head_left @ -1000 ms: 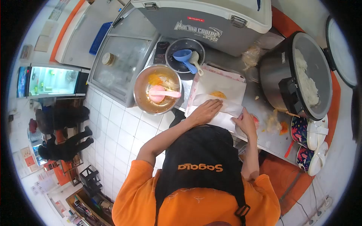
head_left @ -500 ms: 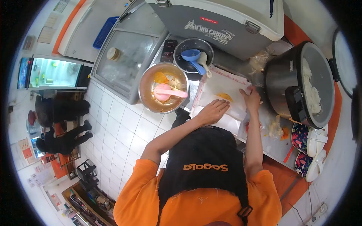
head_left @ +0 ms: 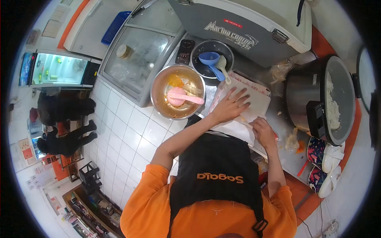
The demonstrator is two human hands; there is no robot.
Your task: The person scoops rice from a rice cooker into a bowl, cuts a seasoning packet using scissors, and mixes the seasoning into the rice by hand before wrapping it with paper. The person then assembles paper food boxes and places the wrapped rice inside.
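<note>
My left hand [head_left: 231,105] lies with fingers spread on white wrapping paper [head_left: 260,104] that has red print along its far edge. Just below it, my right hand [head_left: 264,130] has its fingers closed on the paper's near right part. A small yellowish bit [head_left: 243,119] shows between the two hands; the rest of the food is hidden. To the left is a steel bowl [head_left: 155,104] holding a pink scoop [head_left: 176,96] and some orange-yellow food. Behind the paper, a dark bowl [head_left: 196,70] contains a blue ladle [head_left: 209,58] and a pale spoon [head_left: 223,66].
A rice cooker [head_left: 303,93] with white rice stands open at right, near patterned slippers [head_left: 317,179]. A grey cooler box [head_left: 254,29] backs the counter. At left are a glass-topped freezer [head_left: 137,59] and two people in dark clothes [head_left: 67,139]. Plastic bags [head_left: 281,73] lie by the cooker.
My left hand has moved up and spread over the paper. My right hand has come down and closed on the paper. The yellow food is now mostly covered. The view has shifted slightly.
</note>
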